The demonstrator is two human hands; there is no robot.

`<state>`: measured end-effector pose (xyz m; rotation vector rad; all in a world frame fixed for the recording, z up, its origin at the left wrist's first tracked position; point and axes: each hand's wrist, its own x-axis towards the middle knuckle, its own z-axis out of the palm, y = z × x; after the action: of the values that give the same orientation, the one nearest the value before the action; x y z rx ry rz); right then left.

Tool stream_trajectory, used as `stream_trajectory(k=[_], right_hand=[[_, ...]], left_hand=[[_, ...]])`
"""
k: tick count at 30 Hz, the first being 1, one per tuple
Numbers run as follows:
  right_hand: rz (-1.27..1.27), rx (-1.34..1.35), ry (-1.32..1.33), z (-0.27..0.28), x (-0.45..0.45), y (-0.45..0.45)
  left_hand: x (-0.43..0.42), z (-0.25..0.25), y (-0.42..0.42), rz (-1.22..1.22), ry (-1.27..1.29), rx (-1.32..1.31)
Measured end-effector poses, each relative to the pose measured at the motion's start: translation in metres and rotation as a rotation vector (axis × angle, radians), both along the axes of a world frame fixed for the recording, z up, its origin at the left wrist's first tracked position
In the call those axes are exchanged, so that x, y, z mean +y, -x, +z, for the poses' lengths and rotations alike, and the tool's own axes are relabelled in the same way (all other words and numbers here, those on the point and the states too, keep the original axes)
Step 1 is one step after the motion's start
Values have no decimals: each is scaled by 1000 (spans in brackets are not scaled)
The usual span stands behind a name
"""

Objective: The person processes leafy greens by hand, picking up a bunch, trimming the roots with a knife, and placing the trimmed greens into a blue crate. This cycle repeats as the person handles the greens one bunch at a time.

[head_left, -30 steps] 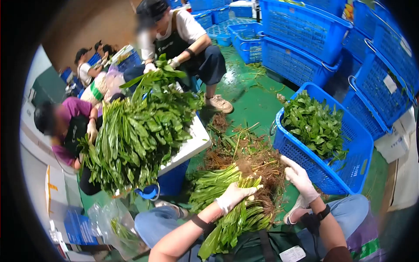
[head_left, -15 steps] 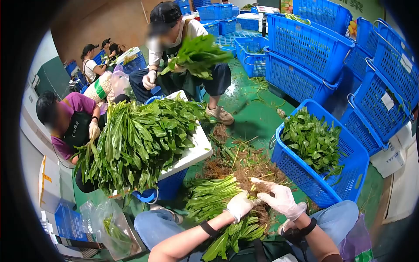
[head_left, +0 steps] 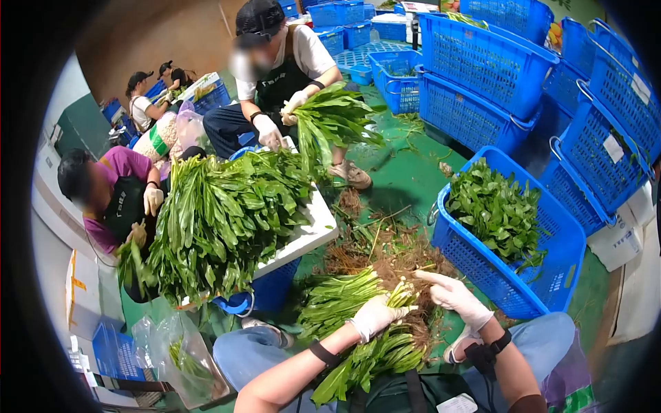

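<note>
Leafy greens with pale stems and brown roots lie in a heap in front of me on the floor. My left hand, in a white glove, is closed around a small bunch of the stems, its thumb toward the roots. Just right of the root ends is my right hand, also gloved, with forefinger stretched out and nothing visible in its grasp. More greens lie below my left hand, close to my lap.
Right of me stands a blue crate partly filled with trimmed leaves. Ahead, a white foam box carries a large pile of greens; two co-workers handle greens there. Stacked blue crates line the back right.
My right hand has drawn away from my left, its forefinger now extended. The co-worker opposite has lowered a bunch of greens toward the pile.
</note>
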<state>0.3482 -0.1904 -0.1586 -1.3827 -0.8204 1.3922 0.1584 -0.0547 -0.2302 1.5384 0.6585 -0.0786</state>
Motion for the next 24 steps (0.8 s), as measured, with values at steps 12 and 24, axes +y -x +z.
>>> stream_trajectory(k=[12, 24], right_hand=[[-32, -609, 56, 20, 16, 34], [-587, -765, 96, 10, 16, -15]], left_hand=[[-15, 56, 2, -12, -832, 270], [5, 52, -7, 111, 293, -220]])
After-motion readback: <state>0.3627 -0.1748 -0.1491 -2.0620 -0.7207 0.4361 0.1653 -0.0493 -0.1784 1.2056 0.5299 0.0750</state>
